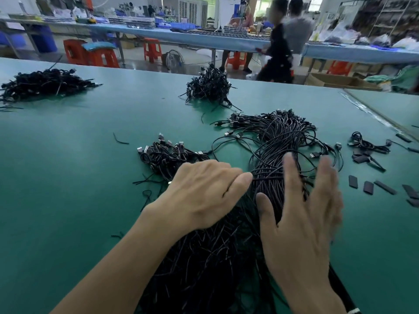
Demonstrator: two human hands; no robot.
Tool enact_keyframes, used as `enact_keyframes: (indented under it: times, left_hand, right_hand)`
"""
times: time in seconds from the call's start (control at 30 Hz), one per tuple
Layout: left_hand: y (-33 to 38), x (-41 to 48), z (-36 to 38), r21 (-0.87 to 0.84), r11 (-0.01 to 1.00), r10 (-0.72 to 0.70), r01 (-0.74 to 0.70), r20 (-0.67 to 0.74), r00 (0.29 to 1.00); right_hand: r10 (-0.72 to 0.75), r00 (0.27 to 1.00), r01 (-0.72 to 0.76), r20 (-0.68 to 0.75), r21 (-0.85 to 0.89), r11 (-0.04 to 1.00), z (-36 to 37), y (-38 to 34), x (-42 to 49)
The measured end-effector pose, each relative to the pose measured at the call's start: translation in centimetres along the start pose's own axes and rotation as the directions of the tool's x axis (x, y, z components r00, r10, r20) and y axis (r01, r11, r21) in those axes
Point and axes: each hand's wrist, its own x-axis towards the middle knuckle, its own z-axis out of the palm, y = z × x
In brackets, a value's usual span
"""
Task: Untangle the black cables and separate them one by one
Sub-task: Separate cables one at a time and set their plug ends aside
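A long thick bundle of black cables [274,146] with USB plugs at its far end runs from the table's middle toward me. My left hand [201,196] lies palm down on the bundle's left side, fingers together and curled over the strands; whether it grips them is hidden. My right hand [301,218] hovers over the bundle's right side, fingers spread and blurred, holding nothing. A smaller heap of coiled black cables [167,155] sits just left of the bundle, beyond my left hand.
Two more cable piles lie at the far left [43,83] and far middle [209,87] of the green table [68,155]. A small coiled cable [367,145] and flat black sleeve pieces [368,187] lie at the right. Two persons [285,41] pass behind the table.
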Motion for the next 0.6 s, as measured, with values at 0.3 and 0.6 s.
enact_keyframes:
  times: [0.3, 0.6]
  left_hand:
    - [-0.2, -0.3, 0.0, -0.132, 0.985, -0.114, 0.108, -0.041, 0.993]
    - [1.5, -1.0, -0.8, -0.833, 0.468, 0.174, 0.294, 0.413, 0.894]
  right_hand:
    - [-0.075, 0.996, 0.059, 0.039, 0.308, 0.949, 0.9, 0.4, 0.0]
    - [0.064, 0.996, -0.017, -0.055, 0.616, 0.788, 0.1, 0.1, 0.5]
